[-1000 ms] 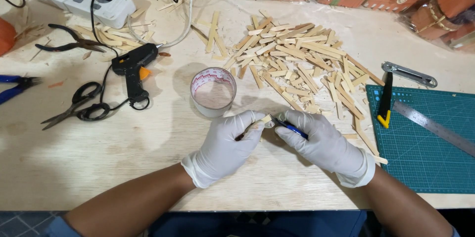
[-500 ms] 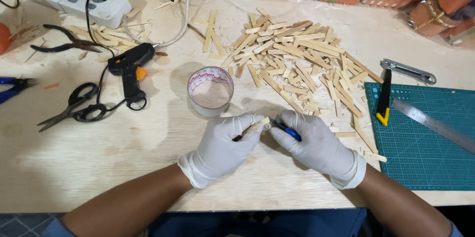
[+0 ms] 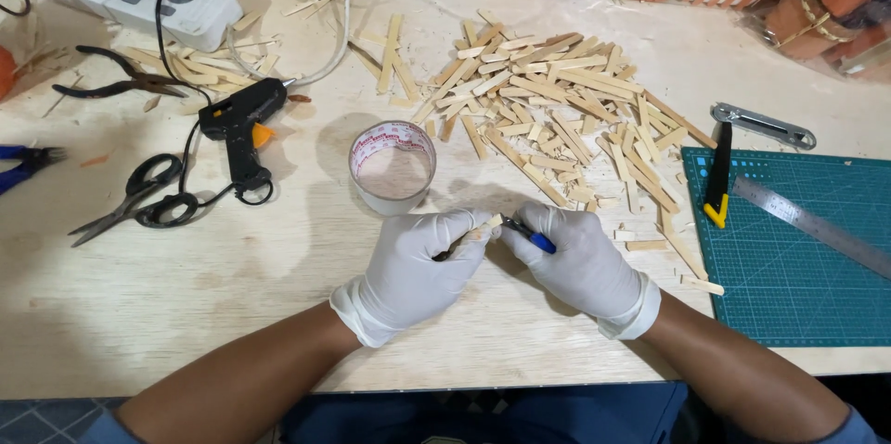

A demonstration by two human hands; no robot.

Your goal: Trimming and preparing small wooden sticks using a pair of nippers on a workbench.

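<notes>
Looking down at a pale plywood table (image 3: 139,314). Gripping a short flat pale wooden stick (image 3: 484,227) in the white-gloved left hand (image 3: 418,263), fingers curled closed around it, just in front of a clear tape roll (image 3: 392,166). Pinching a small blue-handled cutting tool (image 3: 529,236) in the white-gloved right hand (image 3: 580,263), closed on the handle, tip touching the stick's end. Lying beyond: a heap of cut wooden sticks (image 3: 566,119). Resting to the left: a black glue gun (image 3: 239,124) and black scissors (image 3: 135,198); to the right, a green cutting mat (image 3: 798,268). Probably best keeping the stick steady and directing the tip away from the holding fingers.
</notes>
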